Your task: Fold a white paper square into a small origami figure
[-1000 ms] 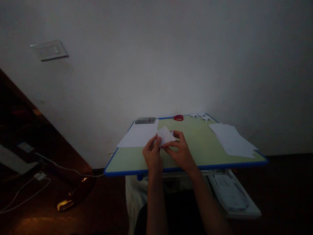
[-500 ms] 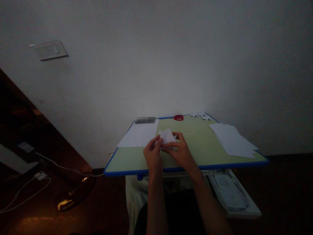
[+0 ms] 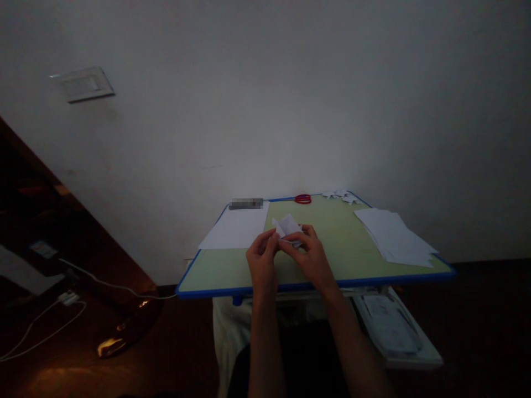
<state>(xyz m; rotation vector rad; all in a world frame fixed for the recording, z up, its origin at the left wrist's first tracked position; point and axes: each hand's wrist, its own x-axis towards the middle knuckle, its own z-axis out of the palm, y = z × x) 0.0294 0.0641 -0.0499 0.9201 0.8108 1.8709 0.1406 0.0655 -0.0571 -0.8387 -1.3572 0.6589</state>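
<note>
A small folded white paper [image 3: 289, 225] with pointed corners is held between my two hands, above the near middle of the pale green table [image 3: 340, 243]. My left hand [image 3: 263, 255] pinches its left lower edge between thumb and fingers. From the right, my right hand [image 3: 310, 253] grips the paper, thumb at its lower edge and fingers behind and along its right side. My fingers partly cover the lower folds.
White sheets [image 3: 236, 228] lie at the table's left, with a pixelated dark object [image 3: 246, 204] at their far edge. Red-handled scissors [image 3: 302, 199] and several folded paper pieces [image 3: 350, 199] rest at the back. More paper [image 3: 394, 237] lies right. An open drawer [image 3: 398, 331] juts out below.
Both hands and the folded paper have shifted slightly right. The paper is turned a little, and my right thumb has moved up to its lower edge.
</note>
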